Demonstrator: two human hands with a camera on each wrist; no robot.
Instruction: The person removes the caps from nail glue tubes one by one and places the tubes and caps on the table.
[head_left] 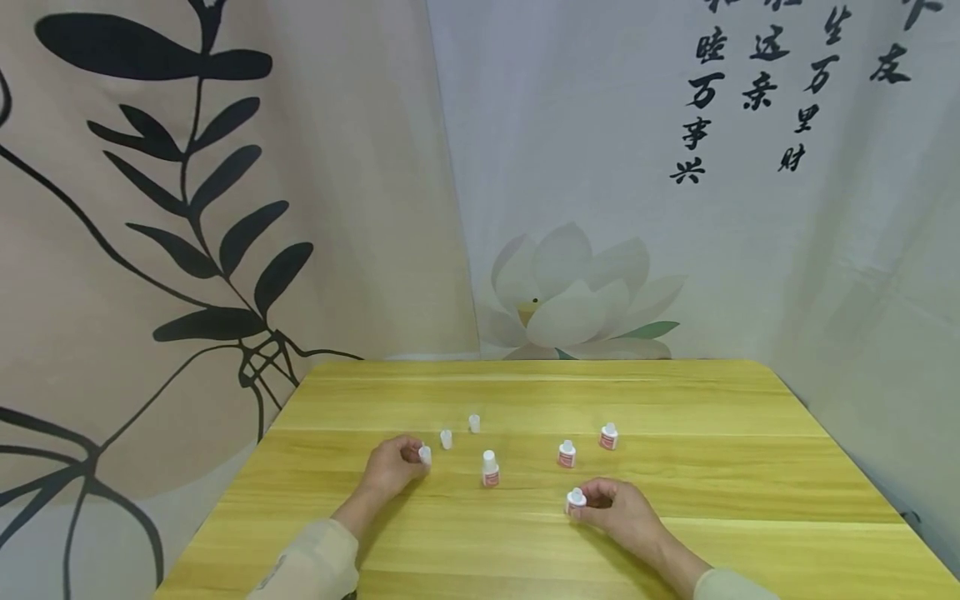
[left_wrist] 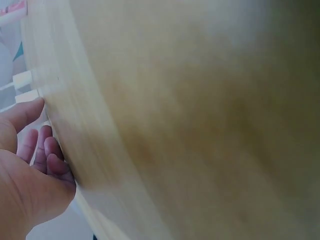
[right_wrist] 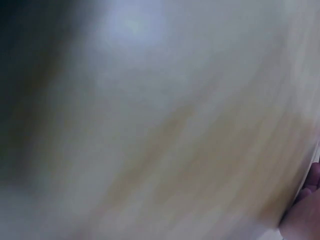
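My left hand (head_left: 393, 463) pinches a small white cap (head_left: 425, 455) between thumb and fingertips on the left side of the table. Just beyond it stand two more white caps, a near one (head_left: 446, 439) and a farther one (head_left: 475, 423). In the left wrist view that hand (left_wrist: 32, 185) shows at the left edge, fingers partly curled. My right hand (head_left: 619, 512) holds a small white bottle (head_left: 576, 500) with a red label and bare nozzle, gripped from its right side. Only a sliver of the right hand (right_wrist: 306, 212) appears in the right wrist view.
Between the hands stands a bottle (head_left: 491, 469) with a tall white cap on. Beyond my right hand are two bottles with short nozzles, a nearer one (head_left: 567, 454) and a farther one (head_left: 608, 436). The wooden table (head_left: 675, 392) ends at a printed curtain (head_left: 375, 208).
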